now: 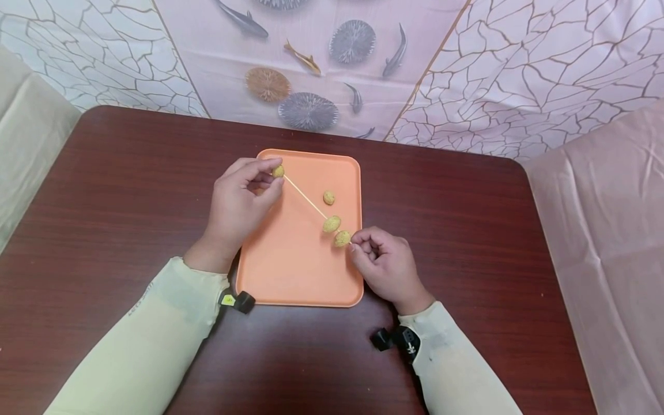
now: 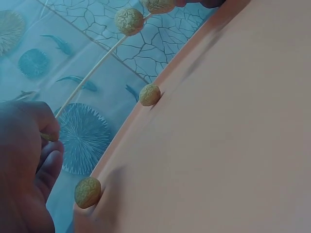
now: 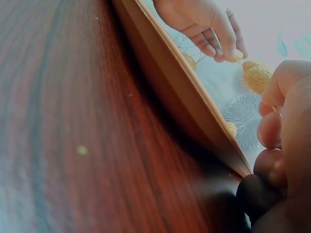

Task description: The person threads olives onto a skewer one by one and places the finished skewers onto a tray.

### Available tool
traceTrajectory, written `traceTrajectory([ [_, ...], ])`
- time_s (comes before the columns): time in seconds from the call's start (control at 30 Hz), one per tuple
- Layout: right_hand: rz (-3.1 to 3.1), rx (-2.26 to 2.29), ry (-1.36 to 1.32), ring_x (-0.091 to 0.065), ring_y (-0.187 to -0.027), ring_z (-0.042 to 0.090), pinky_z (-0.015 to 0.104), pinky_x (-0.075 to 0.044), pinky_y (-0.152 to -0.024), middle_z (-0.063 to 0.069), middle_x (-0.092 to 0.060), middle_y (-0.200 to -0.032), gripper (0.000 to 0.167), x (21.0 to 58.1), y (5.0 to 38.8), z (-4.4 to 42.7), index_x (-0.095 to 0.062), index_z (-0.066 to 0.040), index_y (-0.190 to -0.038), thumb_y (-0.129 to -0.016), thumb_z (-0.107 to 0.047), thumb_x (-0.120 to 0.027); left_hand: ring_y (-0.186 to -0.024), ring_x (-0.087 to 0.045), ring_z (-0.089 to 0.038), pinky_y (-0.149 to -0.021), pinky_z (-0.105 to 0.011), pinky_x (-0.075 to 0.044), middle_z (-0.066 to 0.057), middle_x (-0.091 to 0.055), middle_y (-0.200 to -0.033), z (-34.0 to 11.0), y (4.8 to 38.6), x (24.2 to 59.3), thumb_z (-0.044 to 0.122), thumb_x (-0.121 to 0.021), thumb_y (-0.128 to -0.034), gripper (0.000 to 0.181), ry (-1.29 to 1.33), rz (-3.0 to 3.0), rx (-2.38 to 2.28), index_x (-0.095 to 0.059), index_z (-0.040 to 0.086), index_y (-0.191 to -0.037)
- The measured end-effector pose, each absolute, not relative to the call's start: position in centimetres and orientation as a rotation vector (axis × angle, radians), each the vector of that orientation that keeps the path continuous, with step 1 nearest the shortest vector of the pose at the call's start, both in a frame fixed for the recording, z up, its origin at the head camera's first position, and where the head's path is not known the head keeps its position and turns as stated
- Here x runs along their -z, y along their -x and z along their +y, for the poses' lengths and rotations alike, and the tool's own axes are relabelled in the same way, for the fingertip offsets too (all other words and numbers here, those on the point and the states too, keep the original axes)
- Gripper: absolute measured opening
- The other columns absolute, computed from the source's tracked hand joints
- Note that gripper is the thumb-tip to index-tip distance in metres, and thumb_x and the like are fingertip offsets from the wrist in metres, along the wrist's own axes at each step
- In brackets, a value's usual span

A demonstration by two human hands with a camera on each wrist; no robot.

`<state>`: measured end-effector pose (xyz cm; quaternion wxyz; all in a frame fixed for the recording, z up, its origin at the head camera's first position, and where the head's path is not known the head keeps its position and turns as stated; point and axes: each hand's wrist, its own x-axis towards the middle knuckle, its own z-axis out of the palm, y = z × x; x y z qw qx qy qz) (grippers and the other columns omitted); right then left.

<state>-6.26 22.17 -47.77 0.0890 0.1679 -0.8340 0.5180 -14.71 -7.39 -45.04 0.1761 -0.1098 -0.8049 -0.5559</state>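
A thin wooden skewer [image 1: 306, 197] slants above an orange tray [image 1: 295, 271]. Two rough yellow-green balls [image 1: 332, 224] are threaded close together near its right end. My right hand [image 1: 386, 262] pinches that end of the skewer, just beyond the outer ball [image 1: 342, 238]. At the far end, my left hand [image 1: 241, 193] holds another small ball [image 1: 278, 171] between thumb and fingers, against the skewer's tip; whether the tip has pierced it I cannot tell. In the left wrist view, two loose balls [image 2: 149, 94] [image 2: 87, 192] lie on the tray; the left hand seems to hide one from the head view.
The tray lies on a dark reddish-brown wooden table [image 1: 456, 242]. Behind the table hangs a patterned cloth [image 1: 311, 69] with fish and round shapes. Pale fabric [image 1: 602, 230] borders the right side. Each wrist wears a small black camera [image 1: 381, 339].
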Motion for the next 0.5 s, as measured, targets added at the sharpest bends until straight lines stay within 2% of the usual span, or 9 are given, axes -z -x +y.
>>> traceTrajectory([
  [0.23,-2.507,-1.528,-0.47,-0.051,-0.058,0.005,0.015,-0.041,-0.052,-0.003,-0.063,-0.07,0.013,47.75,6.21,22.19,-0.079,-0.012,-0.097,-0.096,0.0,-0.079,-0.098,-0.078,-0.02,-0.087,-0.023,-0.062,-0.01,-0.077,-0.116,-7.23,14.65,44.98,0.003,-0.084,-0.0986,0.029,0.328,-2.344,1.45,-0.086,0.009,-0.127],
  [0.5,-2.524,-1.502,-0.479,-0.05,-0.057,0.006,0.016,-0.041,-0.052,-0.003,-0.061,-0.069,0.008,47.63,6.17,22.14,-0.079,-0.01,-0.097,-0.097,-0.003,-0.079,-0.095,-0.077,-0.019,-0.088,-0.034,-0.066,-0.01,-0.076,-0.112,-7.1,14.32,44.39,0.005,-0.084,-0.0987,0.028,0.36,-2.412,1.345,-0.086,0.008,-0.126],
])
